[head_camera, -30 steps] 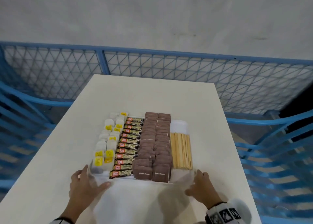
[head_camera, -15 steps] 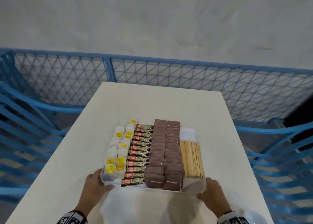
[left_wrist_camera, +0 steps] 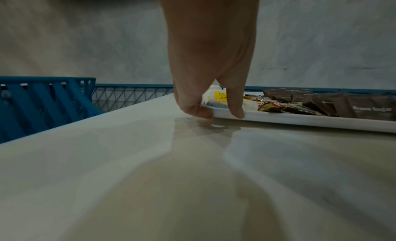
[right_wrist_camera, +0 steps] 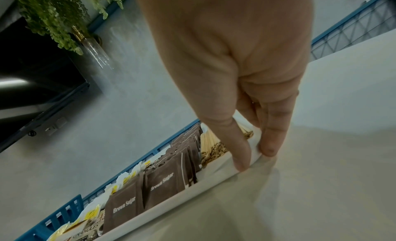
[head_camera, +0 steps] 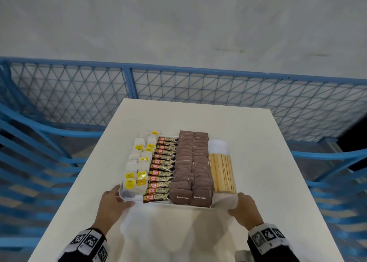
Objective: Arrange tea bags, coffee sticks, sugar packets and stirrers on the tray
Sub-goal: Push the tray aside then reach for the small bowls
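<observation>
A white tray point(head_camera: 218, 145) lies on a white table point(head_camera: 258, 142). It holds rows of white tea bags point(head_camera: 139, 162) with yellow tags, coffee sticks point(head_camera: 161, 170), brown sugar packets point(head_camera: 192, 162) and wooden stirrers point(head_camera: 222, 172). My left hand point(head_camera: 123, 196) pinches the near-left corner. In the left wrist view its thumb lies on the rim and its curled fingers sit at the edge of the tray point(left_wrist_camera: 300, 121). My right hand point(head_camera: 236, 202) pinches the near-right corner. The right wrist view shows this hand point(right_wrist_camera: 255, 158) with thumb on the tray rim point(right_wrist_camera: 171, 209) and fingers outside it.
A blue mesh fence point(head_camera: 198, 91) runs behind the table, with blue slatted frames point(head_camera: 29, 162) on both sides. A grey wall stands beyond. A green plant in a glass vase point(right_wrist_camera: 64, 21) and a dark screen appear in the right wrist view.
Both hands stay at the tray's near corners and my arms reach further out. The tray has slid a little away from me toward the table's far edge.
</observation>
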A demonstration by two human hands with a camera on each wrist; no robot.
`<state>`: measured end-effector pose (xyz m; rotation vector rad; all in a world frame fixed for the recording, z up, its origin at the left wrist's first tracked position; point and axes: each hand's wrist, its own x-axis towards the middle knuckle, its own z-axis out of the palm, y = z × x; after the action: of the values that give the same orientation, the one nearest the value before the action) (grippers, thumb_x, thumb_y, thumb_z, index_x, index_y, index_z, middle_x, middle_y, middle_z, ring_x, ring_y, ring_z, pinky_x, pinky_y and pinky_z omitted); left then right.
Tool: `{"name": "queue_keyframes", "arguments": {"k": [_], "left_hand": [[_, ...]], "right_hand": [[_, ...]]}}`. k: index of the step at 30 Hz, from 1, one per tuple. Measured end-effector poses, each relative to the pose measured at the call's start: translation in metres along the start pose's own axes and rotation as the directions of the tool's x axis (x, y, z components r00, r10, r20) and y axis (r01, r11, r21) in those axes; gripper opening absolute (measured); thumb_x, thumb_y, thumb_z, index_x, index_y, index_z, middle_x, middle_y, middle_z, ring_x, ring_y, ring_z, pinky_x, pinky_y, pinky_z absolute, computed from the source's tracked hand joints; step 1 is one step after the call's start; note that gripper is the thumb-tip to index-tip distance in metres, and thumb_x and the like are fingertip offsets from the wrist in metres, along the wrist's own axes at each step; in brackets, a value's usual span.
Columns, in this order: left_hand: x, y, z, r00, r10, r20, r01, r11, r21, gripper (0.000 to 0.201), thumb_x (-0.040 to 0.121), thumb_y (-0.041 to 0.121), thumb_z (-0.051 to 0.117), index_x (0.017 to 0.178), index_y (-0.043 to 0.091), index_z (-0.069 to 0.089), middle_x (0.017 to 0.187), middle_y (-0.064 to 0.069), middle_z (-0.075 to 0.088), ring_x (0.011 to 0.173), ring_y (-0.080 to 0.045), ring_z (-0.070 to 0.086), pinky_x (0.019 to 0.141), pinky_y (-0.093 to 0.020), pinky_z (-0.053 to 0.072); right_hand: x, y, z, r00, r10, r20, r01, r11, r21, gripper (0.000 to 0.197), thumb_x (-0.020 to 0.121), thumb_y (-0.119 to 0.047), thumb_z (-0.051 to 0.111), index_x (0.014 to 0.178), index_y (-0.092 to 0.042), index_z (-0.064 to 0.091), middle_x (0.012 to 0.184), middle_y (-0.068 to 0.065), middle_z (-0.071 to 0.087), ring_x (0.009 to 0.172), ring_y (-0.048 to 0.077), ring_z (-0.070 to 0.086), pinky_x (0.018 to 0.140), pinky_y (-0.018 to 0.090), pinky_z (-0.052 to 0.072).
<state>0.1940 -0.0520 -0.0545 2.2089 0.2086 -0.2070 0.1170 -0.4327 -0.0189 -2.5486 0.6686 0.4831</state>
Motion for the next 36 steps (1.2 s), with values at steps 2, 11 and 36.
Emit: {"name": "queue_keyframes", "arguments": {"k": [2, 11, 36], "left_hand": [[0.015, 0.002, -0.003, 1.0, -0.014, -0.022, 0.015, 1.0, 0.02, 0.032, 0.064, 0.012, 0.083, 0.091, 0.02, 0.067, 0.084, -0.002, 0.07, 0.092, -0.031, 0.059, 0.081, -0.044, 0.048], [0.065, 0.01, -0.009, 0.996, -0.031, -0.083, 0.036, 0.997, 0.065, 0.024, 0.07, 0.016, 0.08, 0.091, 0.01, 0.067, 0.088, -0.01, 0.069, 0.091, -0.031, 0.06, 0.081, -0.041, 0.048], [0.09, 0.053, -0.014, 0.988, -0.145, -0.046, 0.151, 0.975, 0.161, 0.053, 0.081, 0.014, 0.069, 0.126, -0.002, 0.047, 0.12, -0.021, 0.054, 0.117, -0.036, 0.046, 0.097, -0.042, 0.038]], "right_hand": [[0.011, -0.011, -0.001, 1.0, 0.006, -0.005, -0.006, 1.0, 0.007, 0.042, 0.082, -0.017, 0.066, 0.118, -0.003, 0.048, 0.118, 0.01, 0.054, 0.106, 0.019, 0.053, 0.073, 0.013, 0.032], [0.058, -0.049, -0.004, 0.999, -0.001, -0.037, 0.001, 1.0, 0.001, 0.044, 0.083, -0.019, 0.064, 0.12, -0.002, 0.047, 0.121, 0.012, 0.052, 0.11, 0.022, 0.052, 0.079, 0.016, 0.034], [0.071, -0.078, -0.013, 0.996, 0.005, -0.093, 0.0, 0.998, 0.061, 0.042, 0.088, -0.021, 0.058, 0.124, -0.003, 0.047, 0.12, 0.014, 0.052, 0.113, 0.026, 0.049, 0.095, 0.03, 0.04]]}}
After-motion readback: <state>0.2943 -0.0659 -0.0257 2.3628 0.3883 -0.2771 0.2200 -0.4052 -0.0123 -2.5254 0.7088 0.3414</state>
